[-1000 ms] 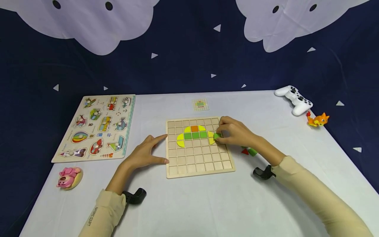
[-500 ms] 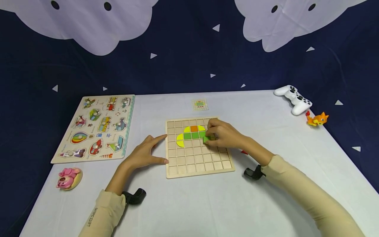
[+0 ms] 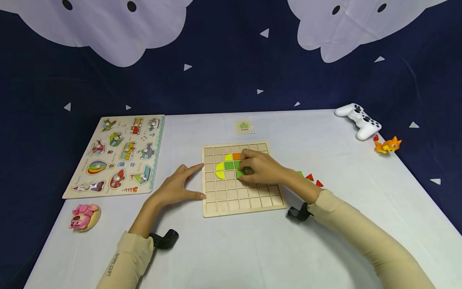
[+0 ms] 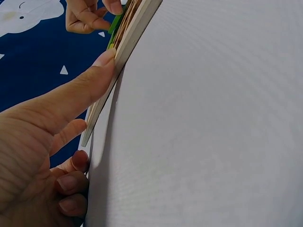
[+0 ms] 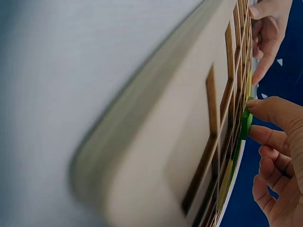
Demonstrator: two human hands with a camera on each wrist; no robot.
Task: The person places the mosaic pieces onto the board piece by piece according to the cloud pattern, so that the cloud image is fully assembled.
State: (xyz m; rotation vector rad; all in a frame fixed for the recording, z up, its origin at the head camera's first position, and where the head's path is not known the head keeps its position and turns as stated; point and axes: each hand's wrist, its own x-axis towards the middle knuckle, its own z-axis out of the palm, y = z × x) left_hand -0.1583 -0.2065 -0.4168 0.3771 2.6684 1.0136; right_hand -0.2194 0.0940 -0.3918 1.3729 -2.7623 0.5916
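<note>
A wooden grid board (image 3: 242,200) lies in the middle of the white table, with yellow, green and orange tiles (image 3: 224,165) set in its upper rows. My right hand (image 3: 258,168) hovers over the board's middle and pinches a small green tile (image 3: 240,173) between thumb and forefinger; the same green tile (image 5: 245,124) shows at the fingertips in the right wrist view. My left hand (image 3: 179,186) lies flat on the table with its fingers straight. Its thumb and forefinger touch the board's left edge (image 4: 125,47).
Loose red and green pieces (image 3: 309,177) lie right of the board. A small pattern card (image 3: 244,127) sits behind it. A vehicle peg puzzle (image 3: 120,154) and a pink toy (image 3: 84,216) are at left; a white game controller (image 3: 359,120) and an orange toy (image 3: 388,145) at far right.
My right hand has carried the green tile leftward, from the board's right side to its middle. That uncovers the loose pieces on the table. The left hand has stayed put.
</note>
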